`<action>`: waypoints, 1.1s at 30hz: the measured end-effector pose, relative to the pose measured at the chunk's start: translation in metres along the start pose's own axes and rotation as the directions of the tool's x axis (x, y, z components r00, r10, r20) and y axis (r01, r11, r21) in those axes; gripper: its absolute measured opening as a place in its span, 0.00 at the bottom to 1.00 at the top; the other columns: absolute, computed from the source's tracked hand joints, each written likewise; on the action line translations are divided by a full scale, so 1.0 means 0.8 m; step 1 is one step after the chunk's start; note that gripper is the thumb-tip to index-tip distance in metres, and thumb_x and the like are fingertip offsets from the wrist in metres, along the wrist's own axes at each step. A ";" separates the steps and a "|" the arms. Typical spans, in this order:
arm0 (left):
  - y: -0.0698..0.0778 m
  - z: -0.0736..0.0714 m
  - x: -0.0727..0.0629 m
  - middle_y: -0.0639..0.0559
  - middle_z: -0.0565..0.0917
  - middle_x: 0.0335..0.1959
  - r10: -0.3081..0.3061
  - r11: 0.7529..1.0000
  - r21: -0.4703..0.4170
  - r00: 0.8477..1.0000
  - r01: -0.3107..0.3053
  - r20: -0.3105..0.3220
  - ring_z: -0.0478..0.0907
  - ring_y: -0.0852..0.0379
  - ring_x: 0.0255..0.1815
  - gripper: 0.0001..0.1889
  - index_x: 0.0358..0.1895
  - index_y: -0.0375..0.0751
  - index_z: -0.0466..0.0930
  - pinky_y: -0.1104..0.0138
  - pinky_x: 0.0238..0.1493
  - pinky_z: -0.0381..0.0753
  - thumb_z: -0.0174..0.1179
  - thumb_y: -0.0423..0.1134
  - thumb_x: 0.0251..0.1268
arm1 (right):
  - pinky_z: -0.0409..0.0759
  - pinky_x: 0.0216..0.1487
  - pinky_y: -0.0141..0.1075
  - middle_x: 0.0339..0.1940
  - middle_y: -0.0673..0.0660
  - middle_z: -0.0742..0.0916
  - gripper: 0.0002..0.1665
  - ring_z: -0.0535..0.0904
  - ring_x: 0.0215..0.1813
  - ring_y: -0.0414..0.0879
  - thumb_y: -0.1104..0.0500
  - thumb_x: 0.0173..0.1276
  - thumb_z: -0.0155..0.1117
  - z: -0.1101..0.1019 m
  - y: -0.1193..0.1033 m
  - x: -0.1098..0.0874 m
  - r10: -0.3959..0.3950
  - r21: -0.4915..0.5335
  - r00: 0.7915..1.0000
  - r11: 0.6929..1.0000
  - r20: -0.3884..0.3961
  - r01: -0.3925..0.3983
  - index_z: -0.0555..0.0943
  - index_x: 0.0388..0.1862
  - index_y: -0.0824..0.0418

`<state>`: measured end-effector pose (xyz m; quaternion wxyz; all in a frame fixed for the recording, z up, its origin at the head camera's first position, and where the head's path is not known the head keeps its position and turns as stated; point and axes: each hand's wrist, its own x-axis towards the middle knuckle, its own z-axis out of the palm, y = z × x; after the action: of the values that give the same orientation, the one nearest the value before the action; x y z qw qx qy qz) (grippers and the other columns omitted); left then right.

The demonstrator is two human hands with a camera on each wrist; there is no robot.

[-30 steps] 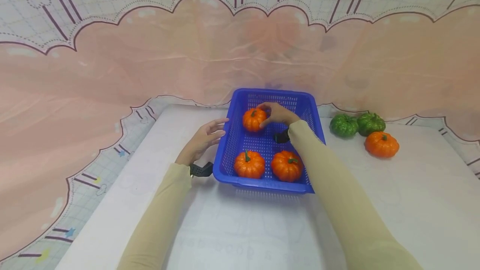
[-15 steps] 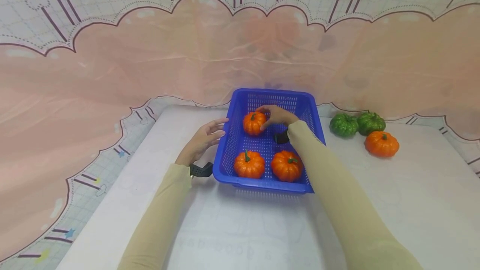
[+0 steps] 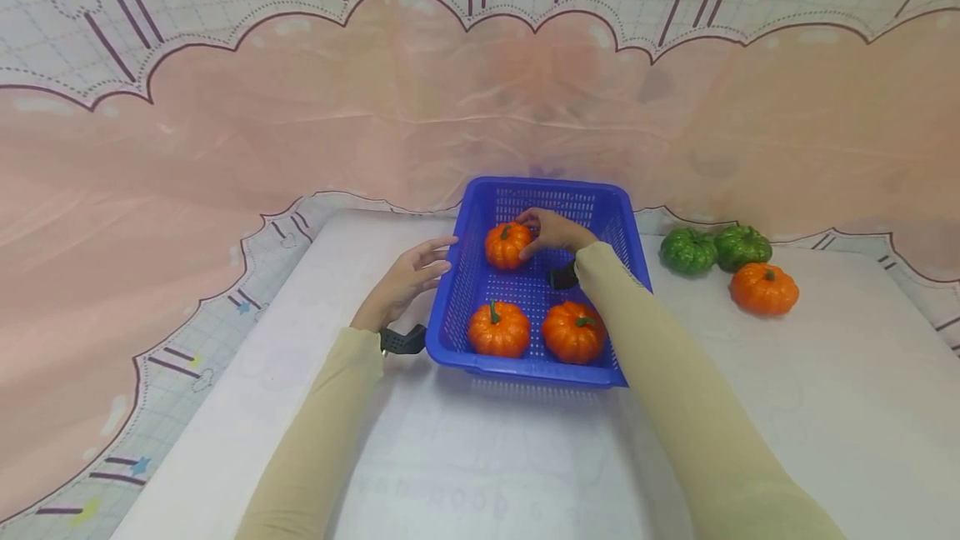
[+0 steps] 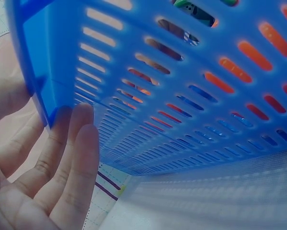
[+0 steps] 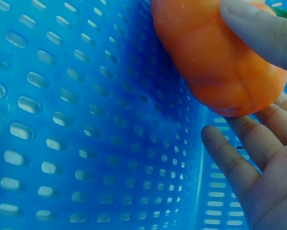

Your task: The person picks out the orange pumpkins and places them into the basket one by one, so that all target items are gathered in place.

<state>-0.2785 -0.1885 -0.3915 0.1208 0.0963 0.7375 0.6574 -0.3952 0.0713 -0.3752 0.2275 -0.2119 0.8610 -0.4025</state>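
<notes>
My right hand (image 3: 553,232) reaches into the blue plastic basket (image 3: 525,369) and grips a small orange pumpkin (image 3: 505,247) at its back left. In the right wrist view, the thumb lies over this pumpkin (image 5: 220,57) and the fingers bend around its far side. Two more orange pumpkins, one front left (image 3: 498,330) and one front right (image 3: 573,332), sit in the basket. Outside its left wall is my left hand (image 3: 408,277), fingers fairly straight. In the left wrist view, those fingers (image 4: 81,158) touch the perforated wall near the rim.
Right of the basket, two green pumpkins, the left one (image 3: 687,251) and the right one (image 3: 741,247), stand side by side on the white table (image 3: 825,407). Another orange pumpkin (image 3: 764,289) lies just in front of them. A patterned pink curtain (image 3: 337,123) hangs behind.
My right hand and the gripped pumpkin have shifted slightly toward the front of the basket. The left hand and the other pumpkins have stayed put.
</notes>
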 end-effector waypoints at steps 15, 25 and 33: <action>0.000 0.000 -0.001 0.37 0.66 0.67 0.002 1.000 -0.002 1.000 -0.002 -0.005 0.65 0.40 0.68 0.27 0.70 0.43 0.59 0.48 0.68 0.65 0.52 0.38 0.69 | 0.63 0.72 0.48 0.67 0.67 0.71 0.33 0.64 0.71 0.59 0.69 0.57 0.66 0.000 0.003 0.002 -0.020 0.035 1.000 0.999 0.003 0.020 0.66 0.61 0.70; 0.000 0.000 -0.001 0.37 0.66 0.67 0.006 1.000 0.007 1.000 -0.006 -0.005 0.65 0.40 0.68 0.28 0.70 0.43 0.59 0.48 0.67 0.66 0.52 0.39 0.69 | 0.65 0.70 0.49 0.66 0.68 0.72 0.33 0.67 0.69 0.60 0.70 0.58 0.65 -0.002 0.007 0.003 -0.015 0.034 1.000 0.999 0.026 0.014 0.67 0.63 0.70; 0.000 0.001 -0.001 0.37 0.66 0.68 0.002 1.000 0.010 1.000 -0.002 -0.006 0.65 0.40 0.68 0.28 0.70 0.44 0.59 0.48 0.67 0.66 0.52 0.39 0.69 | 0.66 0.70 0.49 0.67 0.68 0.71 0.32 0.66 0.69 0.61 0.72 0.59 0.63 -0.002 0.008 0.003 -0.012 0.039 0.999 0.999 0.052 0.010 0.67 0.63 0.70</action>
<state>-0.2774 -0.1882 -0.3914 0.1173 0.0956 0.7412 0.6540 -0.3993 0.0747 -0.3795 0.2520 -0.2226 0.8456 -0.4146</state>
